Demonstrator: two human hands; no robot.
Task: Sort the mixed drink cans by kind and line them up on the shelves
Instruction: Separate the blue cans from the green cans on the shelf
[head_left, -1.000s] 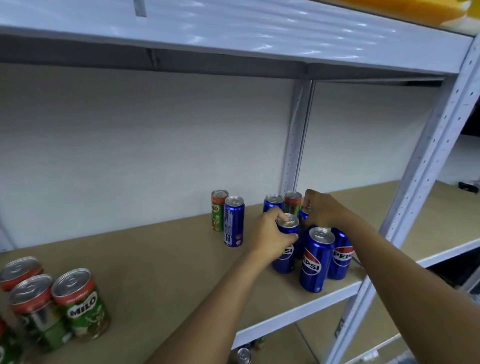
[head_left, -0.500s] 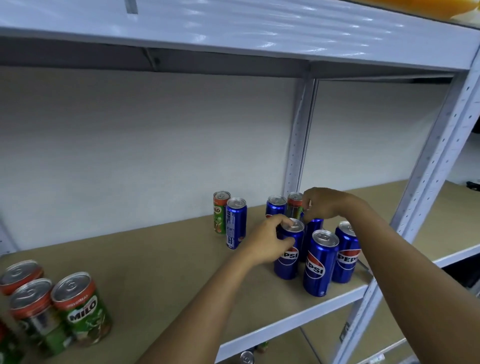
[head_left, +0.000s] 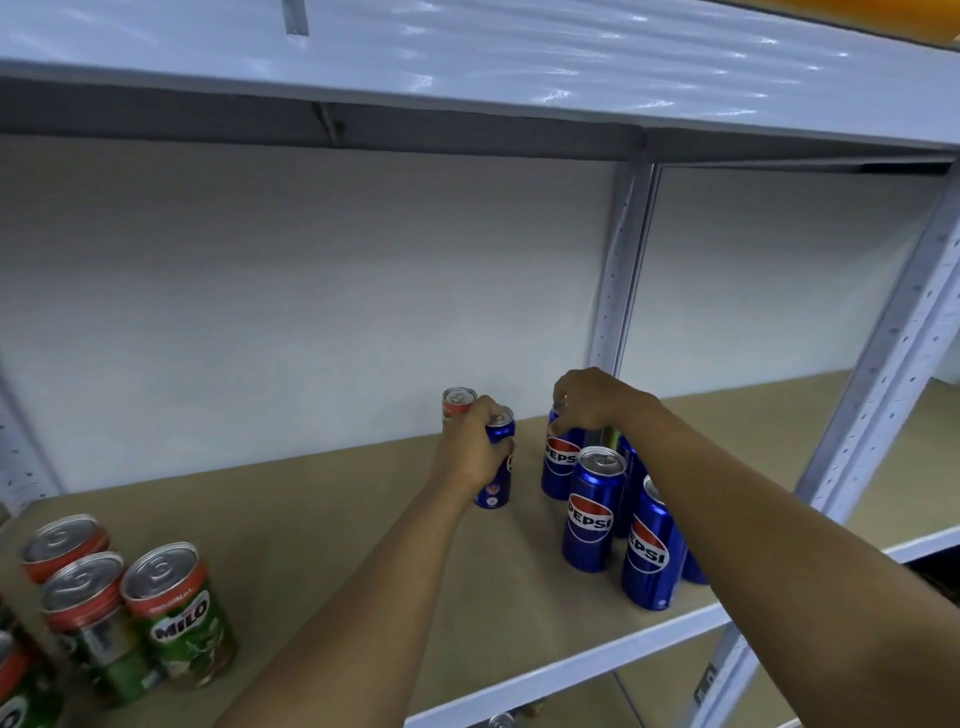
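Observation:
On the brown shelf board (head_left: 322, 525), my left hand (head_left: 467, 454) grips a lone blue Pepsi can (head_left: 497, 480) from the side. Just behind that can stands a slim red-topped Milo can (head_left: 458, 401). To the right is a cluster of blue Pepsi cans. My right hand (head_left: 592, 402) reaches over it and curls its fingers round the top of the rear Pepsi can (head_left: 558, 465). Two more Pepsi cans (head_left: 592, 512) (head_left: 649, 558) stand in front. A sliver of a green can (head_left: 613, 435) shows under my right wrist. The rest of the cluster is hidden by my forearm.
Several wide green Milo cans (head_left: 176, 618) stand at the shelf's front left. A perforated upright (head_left: 621, 270) rises behind the cluster, and a front post (head_left: 893, 343) at right. The upper shelf (head_left: 467, 52) hangs overhead. A can top (head_left: 501, 720) shows on the shelf below.
My left hand let go of the front Pepsi can in the cluster and moved left onto the lone blue can. My right hand shifted slightly left onto the rear Pepsi can.

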